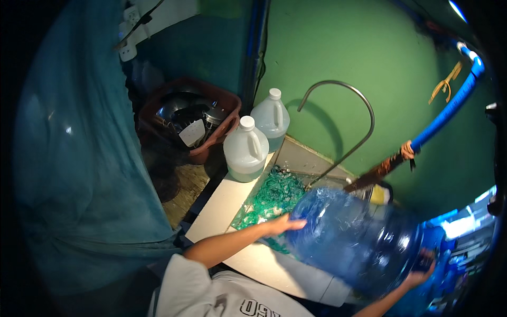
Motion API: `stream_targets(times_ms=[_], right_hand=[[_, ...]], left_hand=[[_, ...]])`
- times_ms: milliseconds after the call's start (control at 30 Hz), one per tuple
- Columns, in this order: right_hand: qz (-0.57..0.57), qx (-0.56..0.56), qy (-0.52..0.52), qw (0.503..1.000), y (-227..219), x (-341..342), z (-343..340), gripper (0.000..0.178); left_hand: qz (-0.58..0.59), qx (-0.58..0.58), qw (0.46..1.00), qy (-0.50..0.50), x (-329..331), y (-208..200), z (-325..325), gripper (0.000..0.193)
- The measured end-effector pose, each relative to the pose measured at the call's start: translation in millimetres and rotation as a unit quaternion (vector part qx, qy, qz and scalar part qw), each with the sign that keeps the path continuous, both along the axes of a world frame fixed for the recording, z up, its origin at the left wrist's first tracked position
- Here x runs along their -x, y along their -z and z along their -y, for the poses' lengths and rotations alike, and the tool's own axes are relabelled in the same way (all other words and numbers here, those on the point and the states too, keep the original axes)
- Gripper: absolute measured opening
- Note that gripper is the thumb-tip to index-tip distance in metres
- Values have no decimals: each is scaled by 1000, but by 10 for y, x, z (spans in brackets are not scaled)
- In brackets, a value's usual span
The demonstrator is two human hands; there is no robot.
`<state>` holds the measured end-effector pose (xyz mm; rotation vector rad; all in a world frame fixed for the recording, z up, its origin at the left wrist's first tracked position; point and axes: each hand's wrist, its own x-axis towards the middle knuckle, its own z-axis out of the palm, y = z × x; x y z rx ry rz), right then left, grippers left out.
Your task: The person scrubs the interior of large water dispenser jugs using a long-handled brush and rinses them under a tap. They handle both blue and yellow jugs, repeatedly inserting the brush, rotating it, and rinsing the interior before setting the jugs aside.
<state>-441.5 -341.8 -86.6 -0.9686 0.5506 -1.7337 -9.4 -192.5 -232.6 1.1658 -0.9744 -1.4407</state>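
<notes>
A large clear-blue water jug (354, 238) lies tilted on its side over the counter, held between my two hands. My left hand (288, 224) presses against its left end, a finger stretched along the plastic. My right hand (422, 270) grips the right end by the neck, partly hidden by the jug and blurred. Beneath and beside the jug, a tangle of green stringy material (277, 193) fills a shallow basin. Behind the jug rises a curved metal spout (369, 113), its tip above the counter's far side.
Two translucent jugs with white caps, a nearer one (245, 153) and a farther one (272, 119), stand at the far end of the white counter (211, 211). A reddish-brown tub (229, 100) holds pots. A blue pipe (449, 113) slants down the green wall; a teal curtain (90, 174) hangs left.
</notes>
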Motion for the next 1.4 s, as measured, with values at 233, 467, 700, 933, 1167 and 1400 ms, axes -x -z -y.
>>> stream_targets(times_ms=[233,467,700,933,1167,1400], right_hand=[[153,-9,44,987,384,-378,-235,29],[10,-411,-50,910,1636,-1058,-64,60],[-127,-537,-216,806,3393,-1918,-474,56],[-285,-521,-380,709,3939,-2507,-613,53],[-549,-365,-437,612,4316,-2830,-104,50],[-723,-439,-381,373,4776,-1654,-13,45]], left_hand=[[-96,79,988,-96,-819,-898,71,69],[112,197,955,-190,-670,-1377,-433,85],[592,220,770,-89,-489,-1564,-762,98],[698,252,670,-16,2,-1759,-645,86],[735,209,643,53,-3,-1734,-708,91],[740,166,646,90,116,-1766,-585,102]])
